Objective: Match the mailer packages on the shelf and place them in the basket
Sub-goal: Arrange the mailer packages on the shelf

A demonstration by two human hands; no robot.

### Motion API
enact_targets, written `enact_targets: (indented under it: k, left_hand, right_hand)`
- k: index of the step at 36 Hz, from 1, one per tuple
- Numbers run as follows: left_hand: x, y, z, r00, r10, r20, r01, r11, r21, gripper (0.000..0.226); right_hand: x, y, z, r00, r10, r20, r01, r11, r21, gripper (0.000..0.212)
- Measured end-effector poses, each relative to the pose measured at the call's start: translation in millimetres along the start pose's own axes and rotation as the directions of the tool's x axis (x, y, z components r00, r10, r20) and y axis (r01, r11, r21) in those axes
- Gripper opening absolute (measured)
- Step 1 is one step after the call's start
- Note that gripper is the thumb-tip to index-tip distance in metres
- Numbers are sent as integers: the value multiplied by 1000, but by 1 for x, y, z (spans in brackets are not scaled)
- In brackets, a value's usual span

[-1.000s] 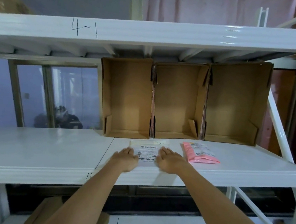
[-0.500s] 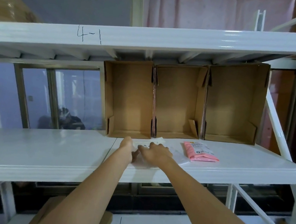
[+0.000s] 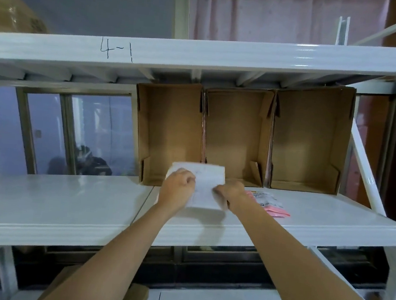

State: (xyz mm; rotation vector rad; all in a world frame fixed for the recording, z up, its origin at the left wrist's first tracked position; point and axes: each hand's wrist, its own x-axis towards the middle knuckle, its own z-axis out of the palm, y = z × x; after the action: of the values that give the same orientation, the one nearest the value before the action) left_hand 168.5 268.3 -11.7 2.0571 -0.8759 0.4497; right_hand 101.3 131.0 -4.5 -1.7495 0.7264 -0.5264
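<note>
A white mailer package [image 3: 204, 187] is tilted up off the white shelf [image 3: 64, 199], its plain back side facing me. My left hand [image 3: 177, 188] grips its left edge and my right hand [image 3: 231, 193] grips its right edge, fingers curled round it. A pink mailer package [image 3: 269, 203] with a printed label lies flat on the shelf just right of my right hand. Three open cardboard boxes stand at the shelf's back: left [image 3: 169, 134], middle [image 3: 236, 136] and right [image 3: 310, 139]. All three look empty.
An upper shelf beam marked "4-1" [image 3: 116, 49] runs overhead. A diagonal white brace [image 3: 366, 165] crosses at the right. Another cardboard box [image 3: 135, 297] sits on the lower level near the floor. A brown taped carton [image 3: 10, 15] stands top left.
The white mailer lay flat, label up, between my hands. Both hands closed on it and lifted and turned it, so its blank back now faces me. The pink mailer stayed put.
</note>
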Motion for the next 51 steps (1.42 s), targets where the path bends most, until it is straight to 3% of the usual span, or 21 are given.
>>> enact_targets:
  k: [2, 3, 5, 7, 9, 12, 15, 20, 25, 27, 35, 43, 51]
  left_hand:
    - [-6, -4, 8, 966, -71, 248, 24, 982, 186, 34]
    - [-11, -7, 12, 912, -133, 387, 28, 964, 266, 38]
    - [-19, -14, 24, 807, -219, 548, 3, 930, 367, 45]
    - [-25, -20, 30, 825, -190, 533, -62, 906, 420, 48]
    - [-22, -20, 33, 871, -152, 468, -102, 875, 473, 47]
    - [-10, -19, 39, 894, -134, 427, -82, 889, 451, 44]
    - [2, -22, 42, 913, -130, 386, -24, 929, 370, 42]
    - [21, -46, 52, 871, -153, 467, -48, 919, 391, 53]
    - [35, -56, 59, 863, -74, 501, -148, 909, 390, 53]
    - [39, -62, 63, 833, -109, 543, -178, 876, 449, 55]
    - [48, -70, 70, 773, -238, 589, -111, 862, 494, 60]
    - [47, -72, 74, 790, -368, 490, 25, 818, 575, 63]
    - [47, -73, 76, 808, -392, 441, 76, 810, 582, 61]
  right_hand:
    - [-5, 10, -9, 999, -47, 1, 45, 946, -320, 22]
    - [-8, 15, -13, 996, -89, 8, 83, 886, -457, 21]
    - [-13, 23, -17, 980, -199, 11, 147, 690, -709, 19]
    - [-13, 25, -16, 943, -332, -3, 186, 535, -824, 25]
    - [-9, 24, -11, 905, -426, 20, 239, 469, -850, 27]
    - [1, 22, 4, 844, -508, 170, 401, 389, -829, 34]
    - [14, 27, 28, 840, -452, 301, 491, 396, -776, 43]
    - [30, 31, 44, 858, -367, 359, 508, 504, -698, 57]
    - [45, 29, 55, 847, -304, 435, 529, 544, -651, 54]
    - [52, 33, 60, 856, -250, 452, 513, 514, -688, 55]
    - [68, 40, 64, 876, -186, 444, 479, 429, -766, 62]
    - [61, 44, 58, 972, -94, 215, 235, 435, -869, 76]
    - [52, 51, 46, 971, -87, 222, 238, 430, -871, 73]
